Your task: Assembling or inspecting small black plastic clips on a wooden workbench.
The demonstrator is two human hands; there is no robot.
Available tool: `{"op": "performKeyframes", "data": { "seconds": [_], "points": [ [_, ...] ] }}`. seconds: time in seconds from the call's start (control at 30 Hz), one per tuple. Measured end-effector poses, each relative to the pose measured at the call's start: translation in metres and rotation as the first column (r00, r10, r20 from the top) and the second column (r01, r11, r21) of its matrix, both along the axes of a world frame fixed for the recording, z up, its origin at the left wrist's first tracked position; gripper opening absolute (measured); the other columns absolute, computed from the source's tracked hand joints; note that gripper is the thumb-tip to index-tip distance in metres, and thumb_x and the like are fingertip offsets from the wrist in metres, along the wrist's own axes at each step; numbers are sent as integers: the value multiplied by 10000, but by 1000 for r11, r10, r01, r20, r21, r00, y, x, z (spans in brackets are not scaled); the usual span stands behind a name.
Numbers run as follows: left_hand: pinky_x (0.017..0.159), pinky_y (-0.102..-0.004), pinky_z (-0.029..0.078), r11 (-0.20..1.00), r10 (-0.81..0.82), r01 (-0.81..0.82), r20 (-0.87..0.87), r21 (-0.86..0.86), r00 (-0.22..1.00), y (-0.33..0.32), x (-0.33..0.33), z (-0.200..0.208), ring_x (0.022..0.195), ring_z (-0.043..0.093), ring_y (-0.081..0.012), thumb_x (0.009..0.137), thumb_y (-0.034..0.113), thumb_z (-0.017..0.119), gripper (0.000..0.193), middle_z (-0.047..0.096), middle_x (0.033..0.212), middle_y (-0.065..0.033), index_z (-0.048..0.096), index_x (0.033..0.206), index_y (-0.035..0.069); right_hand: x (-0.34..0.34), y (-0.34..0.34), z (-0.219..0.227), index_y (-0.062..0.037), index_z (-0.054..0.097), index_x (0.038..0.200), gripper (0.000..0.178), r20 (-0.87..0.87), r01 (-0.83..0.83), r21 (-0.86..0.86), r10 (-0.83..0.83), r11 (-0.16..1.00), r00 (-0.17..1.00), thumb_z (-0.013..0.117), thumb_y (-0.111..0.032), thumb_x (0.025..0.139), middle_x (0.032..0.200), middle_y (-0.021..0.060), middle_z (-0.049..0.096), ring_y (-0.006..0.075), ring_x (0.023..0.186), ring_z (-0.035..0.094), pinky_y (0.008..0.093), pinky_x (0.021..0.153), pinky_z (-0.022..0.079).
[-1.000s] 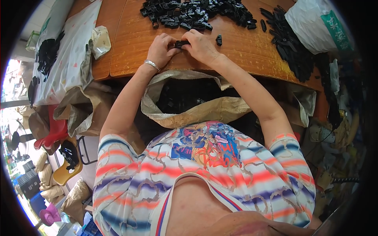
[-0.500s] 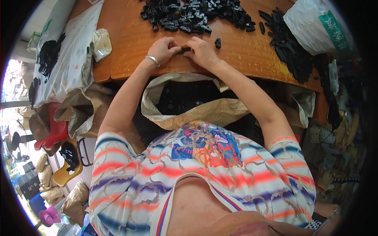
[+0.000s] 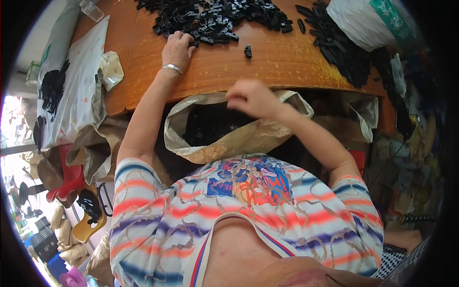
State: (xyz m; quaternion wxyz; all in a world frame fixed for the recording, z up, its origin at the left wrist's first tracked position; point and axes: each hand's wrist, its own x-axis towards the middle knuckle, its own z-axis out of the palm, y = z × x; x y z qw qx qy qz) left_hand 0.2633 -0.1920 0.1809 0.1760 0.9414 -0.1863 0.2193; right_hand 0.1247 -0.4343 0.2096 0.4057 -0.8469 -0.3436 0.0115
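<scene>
My left hand (image 3: 177, 51), with a silver bracelet at the wrist, reaches the near left edge of a pile of small black plastic parts (image 3: 215, 26). Its fingers are bent, with a black part at the fingertips. Blurred by motion, my right hand (image 3: 253, 98) hangs over the right side of an open sack (image 3: 217, 142) below the table edge. The fingers of that hand are curled closed; anything inside them is hidden. Dark pieces lie inside the sack. One single black part (image 3: 247, 51) rests apart on the table, between the pile and my right hand.
Long black pieces (image 3: 342, 52) lie heaped on the right of the wooden table (image 3: 282, 64), beside a white plastic bag (image 3: 361, 24). On the left are a clear packet (image 3: 112, 71) and pale sheeting (image 3: 79, 79) with black pieces on it. A red chair (image 3: 69, 174) stands lower left.
My hands have separated from the dark piece they held together. The left has moved up and left to the pile; the right has come down over the sack. The whole view has shifted slightly.
</scene>
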Motion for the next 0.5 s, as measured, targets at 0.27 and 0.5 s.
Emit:
{"op": "performKeyframes", "data": {
  "seconds": [0.27, 0.5],
  "points": [
    [772, -402, 466, 963, -249, 230, -133, -140, 959, -20, -35, 11, 918, 556, -331, 710, 88, 760, 283, 573, 916, -122, 546, 888, 35, 97, -46, -13, -66, 677, 988, 178, 329, 485, -145, -420, 862, 846, 651, -63, 813, 960, 95, 608, 288, 836, 640, 386, 736, 520],
    [790, -390, 475, 947, -303, 267, -220, -178, 927, -23, -56, 5, 934, 548, -304, 704, 173, 793, 301, 580, 918, -92, 570, 871, 59, 117, -51, -11, -112, 684, 1036, 195, 315, 285, -445, -149, 849, 937, 635, -129, 847, 1066, 96, 610, 323, 966, 615, 418, 823, 507]
  ]
}}
